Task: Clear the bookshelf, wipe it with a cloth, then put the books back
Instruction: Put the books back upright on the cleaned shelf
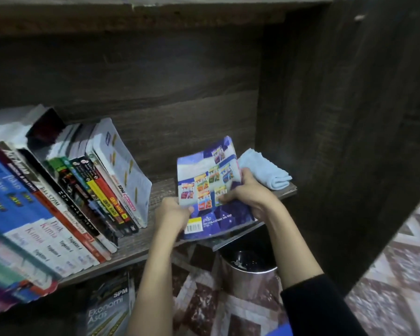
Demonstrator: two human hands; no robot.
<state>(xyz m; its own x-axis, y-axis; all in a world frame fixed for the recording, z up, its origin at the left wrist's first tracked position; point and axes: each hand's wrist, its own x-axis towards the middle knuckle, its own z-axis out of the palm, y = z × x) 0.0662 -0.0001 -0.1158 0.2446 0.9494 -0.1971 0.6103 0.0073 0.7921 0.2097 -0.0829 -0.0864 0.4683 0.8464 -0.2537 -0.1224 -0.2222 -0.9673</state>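
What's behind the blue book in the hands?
A folded light-blue cloth lies on the shelf behind the blue book; the book covers its left edge.

dim, with light from the front: the held book is lit, while the shelf back and its right wall lie in deep shadow. books at left and floor at right are blurred. edges bend, wide-angle. the frame is soft.

A shiny metal bin stands on the patterned floor
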